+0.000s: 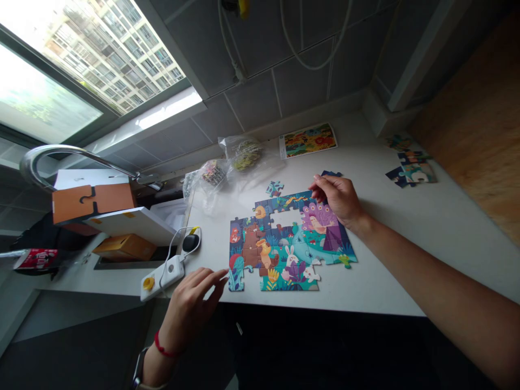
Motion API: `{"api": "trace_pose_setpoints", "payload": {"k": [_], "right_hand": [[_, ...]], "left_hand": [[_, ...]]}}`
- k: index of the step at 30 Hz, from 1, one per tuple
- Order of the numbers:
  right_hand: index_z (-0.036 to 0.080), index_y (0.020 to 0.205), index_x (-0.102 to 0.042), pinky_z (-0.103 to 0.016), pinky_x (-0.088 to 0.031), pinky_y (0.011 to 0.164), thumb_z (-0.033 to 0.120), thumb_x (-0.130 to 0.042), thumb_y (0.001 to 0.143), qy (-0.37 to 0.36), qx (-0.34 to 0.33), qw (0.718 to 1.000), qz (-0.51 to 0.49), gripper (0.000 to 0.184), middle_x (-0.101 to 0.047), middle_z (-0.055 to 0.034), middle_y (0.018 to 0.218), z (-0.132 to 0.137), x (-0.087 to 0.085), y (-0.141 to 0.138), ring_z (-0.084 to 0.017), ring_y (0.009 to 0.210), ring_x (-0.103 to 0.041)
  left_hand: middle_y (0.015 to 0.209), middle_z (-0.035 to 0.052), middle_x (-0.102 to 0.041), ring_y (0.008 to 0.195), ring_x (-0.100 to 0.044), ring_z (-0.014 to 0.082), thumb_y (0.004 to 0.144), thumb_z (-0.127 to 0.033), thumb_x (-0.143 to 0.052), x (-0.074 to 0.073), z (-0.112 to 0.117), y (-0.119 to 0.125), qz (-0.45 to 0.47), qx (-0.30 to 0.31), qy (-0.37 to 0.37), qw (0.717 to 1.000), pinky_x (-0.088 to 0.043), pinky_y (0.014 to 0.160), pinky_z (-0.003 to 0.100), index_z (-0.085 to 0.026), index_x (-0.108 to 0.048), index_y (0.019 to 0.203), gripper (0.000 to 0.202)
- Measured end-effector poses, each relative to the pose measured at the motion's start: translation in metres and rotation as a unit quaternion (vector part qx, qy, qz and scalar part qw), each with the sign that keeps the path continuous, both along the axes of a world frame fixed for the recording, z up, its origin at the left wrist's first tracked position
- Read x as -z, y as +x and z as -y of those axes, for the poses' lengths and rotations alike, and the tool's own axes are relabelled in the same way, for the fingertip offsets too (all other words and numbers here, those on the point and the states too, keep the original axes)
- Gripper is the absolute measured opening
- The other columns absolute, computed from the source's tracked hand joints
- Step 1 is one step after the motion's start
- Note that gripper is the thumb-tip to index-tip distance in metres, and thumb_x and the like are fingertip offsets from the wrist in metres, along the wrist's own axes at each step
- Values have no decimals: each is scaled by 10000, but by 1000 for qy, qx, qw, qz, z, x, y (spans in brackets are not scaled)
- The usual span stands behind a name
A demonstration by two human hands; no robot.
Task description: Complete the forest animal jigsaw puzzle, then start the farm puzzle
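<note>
- The jigsaw puzzle (252, 246) lay partly joined on the white table (410, 216), with a gap in its upper part and another along its near edge.
- The left hand (197, 295) was loosely curled, thumb apart from fingers, at the puzzle's near left corner.
- The right hand (339, 197) bent over the far right corner; I couldn't tell whether it gripped anything.
- A loose piece (275, 188) sat just beyond the puzzle.
</note>
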State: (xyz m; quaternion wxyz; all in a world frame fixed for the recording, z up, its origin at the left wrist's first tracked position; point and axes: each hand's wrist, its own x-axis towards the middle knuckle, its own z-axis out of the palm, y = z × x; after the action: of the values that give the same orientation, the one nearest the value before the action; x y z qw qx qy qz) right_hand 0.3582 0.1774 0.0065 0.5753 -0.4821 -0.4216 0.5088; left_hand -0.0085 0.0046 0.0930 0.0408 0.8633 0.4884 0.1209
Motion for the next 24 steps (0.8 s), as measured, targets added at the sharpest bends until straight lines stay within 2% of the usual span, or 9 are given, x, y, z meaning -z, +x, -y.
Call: {"api": "trace_pose_setpoints", "payload": {"k": [2,4,7,10,14,16,20,22,24], "right_hand": [[162,696,-754,-212,-466,484,701,-790,798,3,-1,1000,10,550,-664,-20,577,0,0,0,-105,507,-571],[163,695,-756,-217,-466,482,705,-787,799,5,-3,1000,21,553,-663,-20,573,-1,0,-1,-109,504,-569],[170,690,-757,-227,-469,482,713,-784,797,8,-7,999,34,554,-659,-16,568,-1,-1,0,-112,491,-560],[176,698,-762,-238,-479,494,698,-781,810,10,-6,999,50,534,-662,-17,571,1,-1,1,-123,498,-573],[178,726,-774,-238,-475,496,660,-782,833,-1,-11,997,81,494,-684,-24,597,1,1,2,-126,508,-585],[180,728,-775,-231,-461,486,653,-780,836,-3,-12,995,100,486,-682,-20,597,0,3,3,-120,500,-572],[185,740,-768,-232,-447,474,672,-765,831,-10,-15,991,131,495,-675,-12,590,-1,3,4,-111,477,-540],[189,749,-754,-236,-452,479,692,-746,829,-14,0,990,142,509,-675,-12,594,-1,3,4,-114,479,-541],[193,771,-738,-241,-465,499,706,-709,850,-14,10,985,171,520,-674,-12,602,-1,4,3,-119,491,-555]], "left_hand": [[856,39,-744,741,-688,159,1051,-179,-624,-10,-10,2,40,-7,30,999,-530,713,280,-188,-725,1078,105],[857,48,-752,742,-694,152,1057,-168,-601,-15,-26,5,83,-9,57,995,-520,709,266,-180,-727,1020,131],[776,35,-730,669,-671,132,1084,-204,-544,-11,-60,16,128,-21,87,988,-494,657,247,-174,-746,989,225],[692,23,-704,584,-625,120,1100,-309,-536,5,-104,26,155,-25,86,984,-458,603,246,-175,-750,882,333],[614,22,-683,537,-603,123,1109,-465,-479,37,-165,29,211,-39,68,974,-441,582,249,-180,-756,816,494],[596,27,-678,548,-617,130,1093,-510,-483,54,-187,28,242,-57,69,966,-433,579,250,-177,-759,786,531],[514,14,-627,470,-551,120,1070,-535,-487,81,-206,32,325,-78,53,941,-381,523,247,-165,-773,752,566],[471,-8,-589,425,-501,110,1051,-516,-519,88,-206,33,358,-69,20,931,-366,500,240,-163,-791,773,525],[509,-5,-627,441,-509,109,1039,-493,-524,91,-205,32,370,-62,-36,926,-375,513,234,-159,-805,816,490]]}}
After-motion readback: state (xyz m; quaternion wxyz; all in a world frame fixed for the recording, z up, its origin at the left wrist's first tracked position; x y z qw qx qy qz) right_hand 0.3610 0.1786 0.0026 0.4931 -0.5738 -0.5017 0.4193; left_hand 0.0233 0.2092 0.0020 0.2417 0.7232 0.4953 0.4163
